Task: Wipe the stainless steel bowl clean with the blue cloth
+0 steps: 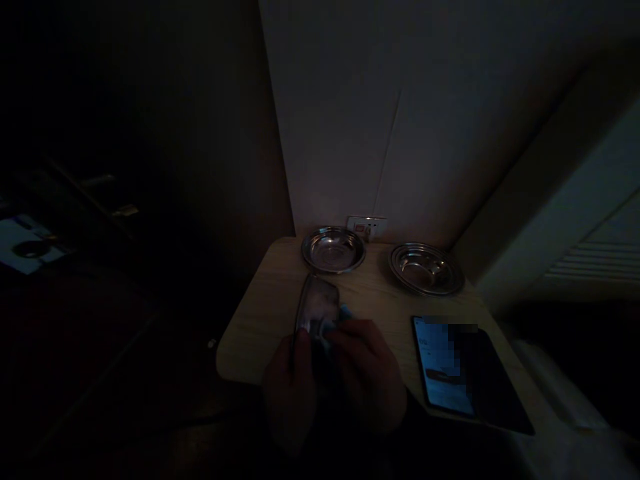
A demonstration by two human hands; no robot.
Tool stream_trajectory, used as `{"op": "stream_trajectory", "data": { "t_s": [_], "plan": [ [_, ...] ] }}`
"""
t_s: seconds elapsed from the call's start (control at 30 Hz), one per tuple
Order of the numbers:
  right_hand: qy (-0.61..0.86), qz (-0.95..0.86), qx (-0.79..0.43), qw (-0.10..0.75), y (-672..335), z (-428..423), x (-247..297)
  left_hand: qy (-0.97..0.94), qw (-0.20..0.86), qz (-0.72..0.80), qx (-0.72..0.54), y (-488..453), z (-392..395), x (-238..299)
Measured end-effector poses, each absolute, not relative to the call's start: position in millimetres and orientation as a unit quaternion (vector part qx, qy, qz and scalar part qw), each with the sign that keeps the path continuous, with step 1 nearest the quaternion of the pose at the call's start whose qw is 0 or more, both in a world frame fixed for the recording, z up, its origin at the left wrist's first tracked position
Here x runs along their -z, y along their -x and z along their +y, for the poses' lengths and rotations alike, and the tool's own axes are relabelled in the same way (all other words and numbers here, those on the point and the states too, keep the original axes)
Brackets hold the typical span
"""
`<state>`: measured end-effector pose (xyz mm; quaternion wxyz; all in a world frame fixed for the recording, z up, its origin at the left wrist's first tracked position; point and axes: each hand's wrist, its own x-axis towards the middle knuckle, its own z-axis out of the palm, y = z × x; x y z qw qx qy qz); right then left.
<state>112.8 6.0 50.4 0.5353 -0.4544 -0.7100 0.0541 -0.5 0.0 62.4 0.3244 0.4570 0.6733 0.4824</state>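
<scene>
In dim light, a shiny metal dish [319,298] is held tilted up on its edge above the front of the table. My left hand [291,393] grips its rim, thumb over the near side. Fingers of my right hand [369,373] are closed around a light blue cloth [345,311], which presses against the dish's surface. Most of the cloth is hidden under those fingers. Behind the held dish sits a round metal dish [333,253]. To the right of that, several similar dishes are nested in a stack [425,272].
The small wooden table [247,340] has rounded corners and stands against a pale wall [340,120]. A wall socket [367,225] is just behind the dishes. A lit tablet or phone [443,380] lies at the right, beside a dark flat cover [500,387].
</scene>
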Motion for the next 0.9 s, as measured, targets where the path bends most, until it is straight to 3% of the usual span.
{"op": "stream_trajectory", "data": {
  "t_s": [0.5, 0.9],
  "plan": [
    [0.433, -0.745, -0.053, 0.504, -116.4, 15.0, -60.5, -0.49, 0.265, 0.68, -0.477, 3.0, 0.5, -54.4],
    [0.523, -0.642, -0.116, 0.549, -169.6, 48.5, -55.0, -0.517, 0.256, 0.673, -0.463, 7.7, -1.3, -47.2]
  ]
}}
